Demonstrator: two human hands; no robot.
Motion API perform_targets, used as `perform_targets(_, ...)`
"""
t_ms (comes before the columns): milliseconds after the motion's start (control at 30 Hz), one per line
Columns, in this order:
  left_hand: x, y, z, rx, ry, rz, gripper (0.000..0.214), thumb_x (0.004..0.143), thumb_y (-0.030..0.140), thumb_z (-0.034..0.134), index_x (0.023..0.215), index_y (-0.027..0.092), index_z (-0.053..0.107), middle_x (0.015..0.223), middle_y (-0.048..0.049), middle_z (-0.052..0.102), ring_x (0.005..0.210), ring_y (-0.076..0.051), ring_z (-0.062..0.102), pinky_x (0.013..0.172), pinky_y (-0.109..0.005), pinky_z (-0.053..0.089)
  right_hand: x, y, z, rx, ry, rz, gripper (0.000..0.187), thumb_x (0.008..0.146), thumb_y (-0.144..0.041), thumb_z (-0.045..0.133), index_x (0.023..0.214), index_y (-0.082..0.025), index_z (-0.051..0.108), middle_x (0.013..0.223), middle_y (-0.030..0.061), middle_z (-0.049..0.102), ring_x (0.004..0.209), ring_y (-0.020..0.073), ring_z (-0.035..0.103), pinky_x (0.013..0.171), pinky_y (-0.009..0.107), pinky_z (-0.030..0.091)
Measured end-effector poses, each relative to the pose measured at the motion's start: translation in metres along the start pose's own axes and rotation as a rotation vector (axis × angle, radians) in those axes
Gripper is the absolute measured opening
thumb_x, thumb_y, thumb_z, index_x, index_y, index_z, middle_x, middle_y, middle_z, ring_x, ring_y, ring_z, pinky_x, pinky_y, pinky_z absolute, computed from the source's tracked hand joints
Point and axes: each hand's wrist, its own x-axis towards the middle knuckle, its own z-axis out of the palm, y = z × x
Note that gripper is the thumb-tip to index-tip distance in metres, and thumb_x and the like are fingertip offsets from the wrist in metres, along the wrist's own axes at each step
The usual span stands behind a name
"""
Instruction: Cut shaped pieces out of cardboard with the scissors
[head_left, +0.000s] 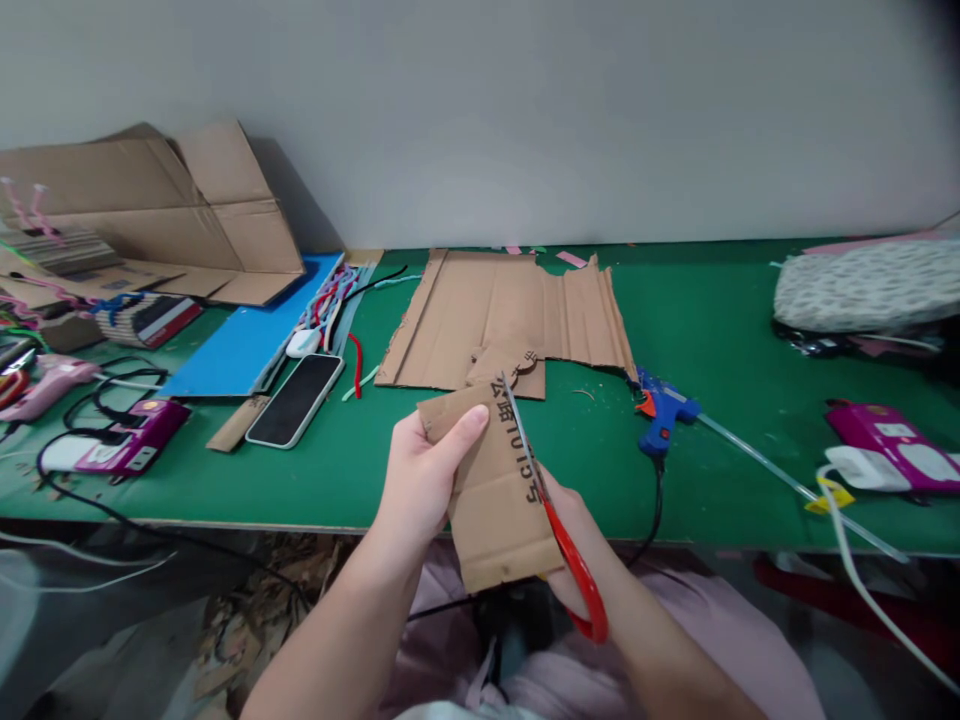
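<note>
My left hand [421,478] is closed on the left edge of a small piece of brown cardboard [491,500] with dark printed characters, thumb on top. My right hand [574,545] grips red-handled scissors [559,530] whose blades run up across the cardboard piece, the tips near its top edge. Much of the right hand is hidden behind the cardboard and the handles. Both hands are held just in front of the near edge of the green table [697,330].
A larger flat cardboard sheet [502,315] lies beyond the hands. A blue glue gun [664,412] with its cord lies to the right, a phone [295,399] and a blue sheet [247,340] to the left. Folded cardboard [165,205], pink devices, cables and a patterned pouch [862,285] sit around.
</note>
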Motion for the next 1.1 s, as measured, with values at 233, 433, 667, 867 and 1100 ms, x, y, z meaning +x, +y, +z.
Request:
perform_targets(233,0.002,-0.002,0.003,-0.016,-0.013,-0.003,0.018,0.07,0.029,0.075,0.083,0.016,0.072,0.081,-0.0056,0.075,0.067,-0.02,0.07,0.064,-0.029,0.057,0.0,-0.002,0.0,-0.076,0.031,0.061,0.014,0.081,-0.023,0.051,0.092,-0.023,0.059,0.077,0.0012,0.068,0.07,0.0184,0.065,0.063,0.025,0.051)
perform_targets(433,0.006,-0.005,0.003,-0.049,-0.035,-0.009,0.016,0.071,0.027,0.075,0.082,0.016,0.072,0.078,-0.0042,0.074,0.066,-0.018,0.07,0.064,-0.027,0.057,0.005,-0.008,-0.003,-0.132,0.073,0.107,0.008,0.078,-0.021,0.047,0.081,-0.021,0.055,0.063,-0.0016,0.062,0.06,0.0158,0.06,0.057,0.024,0.047)
perform_targets(667,0.01,-0.009,0.003,-0.065,-0.027,0.018,0.019,0.07,0.026,0.076,0.084,0.015,0.072,0.082,-0.0057,0.074,0.071,-0.02,0.071,0.067,-0.029,0.058,0.008,0.002,-0.003,-0.17,0.121,-0.015,0.009,0.07,-0.021,0.056,0.078,-0.019,0.057,0.057,-0.002,0.058,0.055,0.0155,0.057,0.049,0.023,0.04)
perform_targets(867,0.024,-0.01,-0.006,-0.126,0.048,0.084,0.025,0.068,0.026,0.077,0.09,0.015,0.071,0.087,-0.0073,0.075,0.076,-0.022,0.071,0.072,-0.032,0.058,0.014,-0.004,-0.009,0.191,0.178,0.201,0.03,0.082,-0.048,0.051,0.096,-0.022,0.055,0.05,-0.0088,0.044,0.032,0.0071,0.036,0.032,0.019,0.032)
perform_targets(1100,0.027,-0.021,-0.006,-0.247,0.162,0.184,0.028,0.073,0.03,0.073,0.098,0.018,0.071,0.099,-0.0058,0.074,0.09,-0.021,0.069,0.078,-0.028,0.055,0.019,-0.005,-0.018,0.28,0.175,0.109,0.044,0.072,-0.033,0.069,0.11,-0.023,0.049,0.052,-0.0093,0.051,0.043,0.01,0.052,0.043,0.022,0.049)
